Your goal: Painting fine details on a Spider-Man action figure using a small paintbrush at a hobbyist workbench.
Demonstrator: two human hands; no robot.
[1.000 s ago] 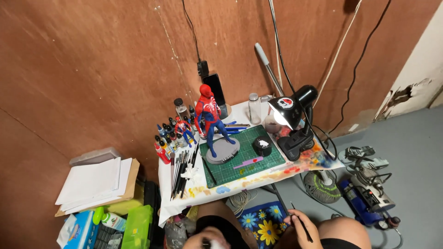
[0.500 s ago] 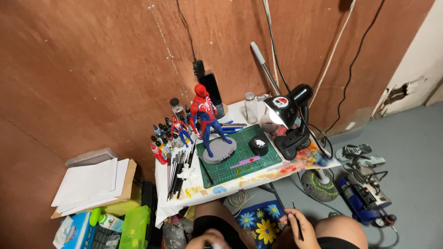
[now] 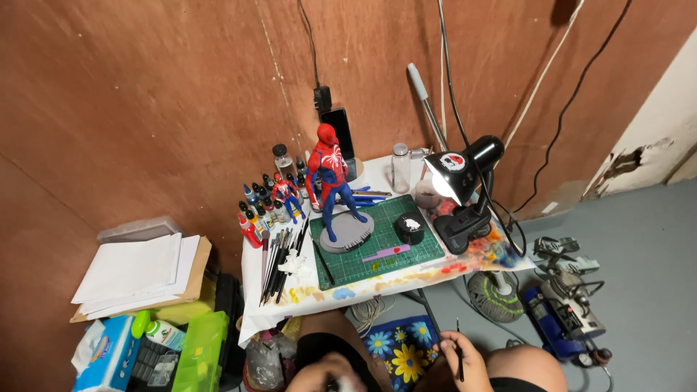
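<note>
Right hand (image 3: pixel 465 356) at 5 o'clock, grip pinching thin brush (image 3: pixel 459 350); left hand's grip unseen, cannot tell. Probably steady wrist before touching red-blue figure (image 3: pixel 332 185) on tabletop (image 3: pixel 377 174).

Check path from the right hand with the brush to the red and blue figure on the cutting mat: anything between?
Nothing tall visible. Right hand holds a thin brush below the table edge; only bare green cutting mat lies before the figure. Black jar and desk lamp sit right.

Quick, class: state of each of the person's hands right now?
Left hand: not in view, so its state cannot be told.
Right hand: closed around a thin dark paintbrush, held upright below the table's edge.
</note>
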